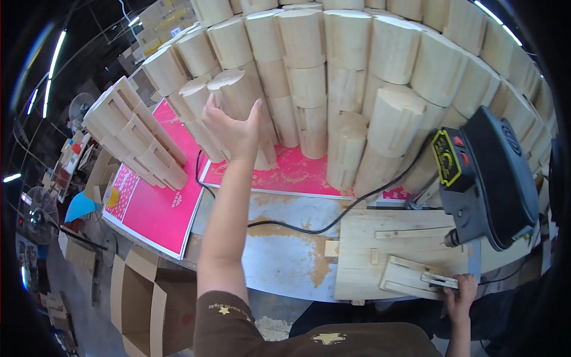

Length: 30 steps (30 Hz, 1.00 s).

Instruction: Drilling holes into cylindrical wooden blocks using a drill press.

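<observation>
My left hand (234, 128) is raised in front of a stacked wooden cylinder (232, 89), its thumb and fingers spread wide apart on either side of the wood. Whether the fingertips touch it I cannot tell. Low on the right, my right hand (463, 294) has its fingers closed at the end of a metal toggle clamp (439, 279). That clamp is fixed on a small wooden jig (407, 278), which lies on a pale wooden board (357, 262). A dark drill press head (493, 178) hangs above the board, its chuck (453, 239) pointing down beside the jig.
Tall stacks of wooden cylinders (303, 35) line the back. Another slotted stack (137, 134) stands on pink sheeting (160, 217) at the left. A black cable (315, 231) crosses the sawdust-strewn worktop (273, 262). Below the left edge sits an opened cardboard box (134, 297).
</observation>
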### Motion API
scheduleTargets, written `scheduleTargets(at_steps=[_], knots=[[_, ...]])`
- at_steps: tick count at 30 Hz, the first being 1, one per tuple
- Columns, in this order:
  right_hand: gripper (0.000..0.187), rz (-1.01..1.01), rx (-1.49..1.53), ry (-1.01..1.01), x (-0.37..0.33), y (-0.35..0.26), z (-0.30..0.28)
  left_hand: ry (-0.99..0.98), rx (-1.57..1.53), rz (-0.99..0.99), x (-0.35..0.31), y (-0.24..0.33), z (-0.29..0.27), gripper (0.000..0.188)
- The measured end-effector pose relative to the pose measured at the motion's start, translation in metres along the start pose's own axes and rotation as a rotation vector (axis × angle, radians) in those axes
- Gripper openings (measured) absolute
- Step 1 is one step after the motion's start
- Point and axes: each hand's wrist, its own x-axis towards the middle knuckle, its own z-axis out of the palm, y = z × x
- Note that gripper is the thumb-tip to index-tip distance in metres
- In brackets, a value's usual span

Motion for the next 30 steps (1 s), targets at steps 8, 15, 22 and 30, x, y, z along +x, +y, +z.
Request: scheduleTargets(at_steps=[8, 15, 22, 30], knots=[[0.038, 0.008, -0.074, 0.087, -0.019, 0.007, -0.005, -0.148, 0.243, -0.587, -0.019, 0.056, 0.071, 0.107], [0.034, -0.050, -0.001, 0.138, -0.005, 0.012, -0.003, -0.155, 0.545, -0.521, 0.009, 0.010, 0.030, 0.094], [0.031, -0.069, 0.033, 0.177, -0.010, 0.017, 0.004, 0.037, 0.050, -0.087, -0.025, 0.066, -0.029, 0.096], [0.034, -0.174, 0.036, 0.072, 0.007, 0.029, 0.016, -0.484, -0.722, -0.150, -0.092, 0.042, -0.068, 0.078]])
